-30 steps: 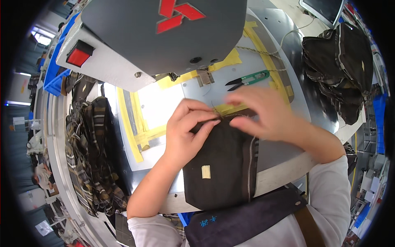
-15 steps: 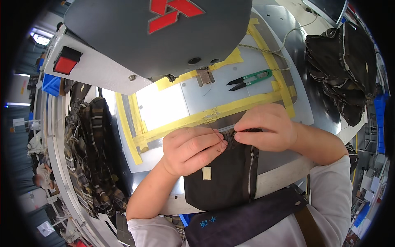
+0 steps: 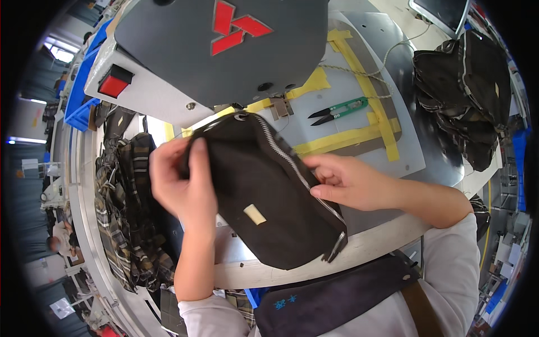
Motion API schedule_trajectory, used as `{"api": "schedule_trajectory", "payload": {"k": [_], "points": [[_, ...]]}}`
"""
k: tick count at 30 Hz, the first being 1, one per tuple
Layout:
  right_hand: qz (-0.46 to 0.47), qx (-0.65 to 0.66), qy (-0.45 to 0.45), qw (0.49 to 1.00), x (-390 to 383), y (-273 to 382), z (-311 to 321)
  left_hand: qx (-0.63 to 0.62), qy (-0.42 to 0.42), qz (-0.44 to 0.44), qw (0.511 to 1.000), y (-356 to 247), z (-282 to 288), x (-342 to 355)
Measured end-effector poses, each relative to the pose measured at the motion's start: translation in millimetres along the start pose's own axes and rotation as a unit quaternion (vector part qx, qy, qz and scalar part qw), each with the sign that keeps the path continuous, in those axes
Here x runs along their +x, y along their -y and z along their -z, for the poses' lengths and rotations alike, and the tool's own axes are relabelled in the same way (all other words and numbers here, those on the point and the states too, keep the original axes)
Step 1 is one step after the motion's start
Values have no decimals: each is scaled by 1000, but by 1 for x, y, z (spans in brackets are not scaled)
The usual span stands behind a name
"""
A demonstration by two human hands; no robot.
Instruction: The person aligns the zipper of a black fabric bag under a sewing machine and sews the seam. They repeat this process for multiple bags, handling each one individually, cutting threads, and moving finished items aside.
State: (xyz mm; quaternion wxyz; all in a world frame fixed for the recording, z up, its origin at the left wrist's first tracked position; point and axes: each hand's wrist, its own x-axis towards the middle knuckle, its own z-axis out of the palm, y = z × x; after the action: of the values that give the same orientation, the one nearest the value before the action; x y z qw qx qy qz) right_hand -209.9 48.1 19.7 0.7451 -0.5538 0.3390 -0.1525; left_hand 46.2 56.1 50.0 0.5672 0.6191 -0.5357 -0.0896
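My left hand (image 3: 182, 177), slightly blurred, grips the upper left edge of a dark fabric piece (image 3: 258, 191) with a small pale tab and a long silver zipper (image 3: 292, 163). My right hand (image 3: 345, 182) pinches that piece along its zippered right edge. Beyond the piece is the taped work plate (image 3: 407, 151), with green-handled snips (image 3: 339, 110) lying on it. A grey machine head (image 3: 219, 76) with a red emblem overhangs the plate, and the fabric's top edge reaches just below it.
Plaid and dark garments (image 3: 132, 219) are heaped at the left beside a blue bin (image 3: 81, 115). A stack of dark zippered pieces (image 3: 457, 101) sits at the right, below a screen (image 3: 441, 14). A cord crosses the plate. A person (image 3: 59, 238) works far left.
The fabric piece has been lifted up and leftward and tilted, its top now near the machine head. My left hand has moved left and up with it; my right hand now grips its zipper side.
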Motion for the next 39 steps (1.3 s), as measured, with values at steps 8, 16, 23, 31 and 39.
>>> {"api": "schedule_trajectory", "payload": {"k": [8,16,23,31,39], "points": [[66,-380,18,923,10,32,6,120,345,-281,888,-62,11,-18],[263,-561,-223,753,21,8,80,147,503,-189,830,-25,-21,-42],[270,-623,-335,653,-5,10,92,-28,403,96,910,-6,-10,-26],[-3,248,-100,964,6,31,33,-227,292,216,904,-8,-23,-37],[114,45,-77,989,29,29,50,-106,507,185,835,4,-7,-24]]}}
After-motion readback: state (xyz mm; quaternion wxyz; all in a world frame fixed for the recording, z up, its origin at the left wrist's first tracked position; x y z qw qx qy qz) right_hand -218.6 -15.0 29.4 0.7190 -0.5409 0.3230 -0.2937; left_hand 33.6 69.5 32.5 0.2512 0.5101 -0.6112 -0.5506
